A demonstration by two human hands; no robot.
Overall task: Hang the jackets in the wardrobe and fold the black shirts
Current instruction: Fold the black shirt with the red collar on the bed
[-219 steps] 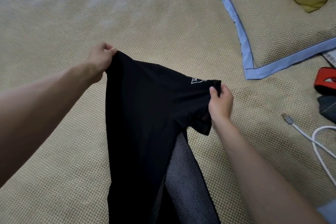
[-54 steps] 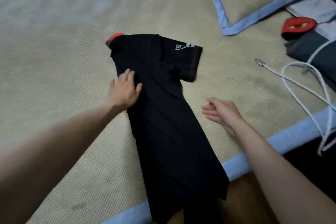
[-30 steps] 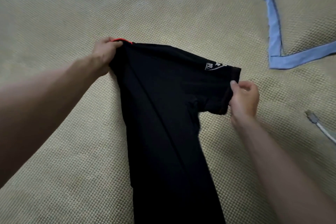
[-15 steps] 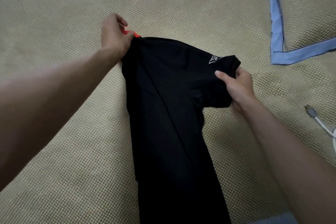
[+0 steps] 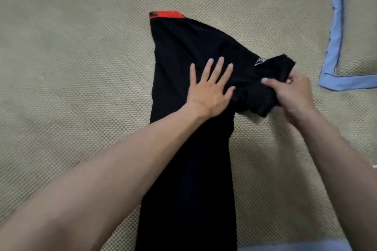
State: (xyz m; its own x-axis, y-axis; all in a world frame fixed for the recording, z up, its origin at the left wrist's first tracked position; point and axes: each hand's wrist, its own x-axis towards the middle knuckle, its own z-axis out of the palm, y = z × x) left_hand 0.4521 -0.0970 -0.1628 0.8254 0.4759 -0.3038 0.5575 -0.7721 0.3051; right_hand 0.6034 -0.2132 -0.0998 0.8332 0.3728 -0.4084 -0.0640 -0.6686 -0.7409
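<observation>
Now the black shirt (image 5: 189, 128) lies on the woven mat (image 5: 71, 87); left hand (image 5: 210, 87) presses flat-fingered, right hand (image 5: 293, 91) grips the three-o'clock sleeve (image 5: 271, 79). Tugging could drag the body crooked.

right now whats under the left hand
The left hand lies flat on the black shirt, which lies on the woven mat. Anything beneath the cloth is covered.

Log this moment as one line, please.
step: fold sleeve | left hand: flat on shirt | right hand: grips sleeve | surface: mat
</observation>
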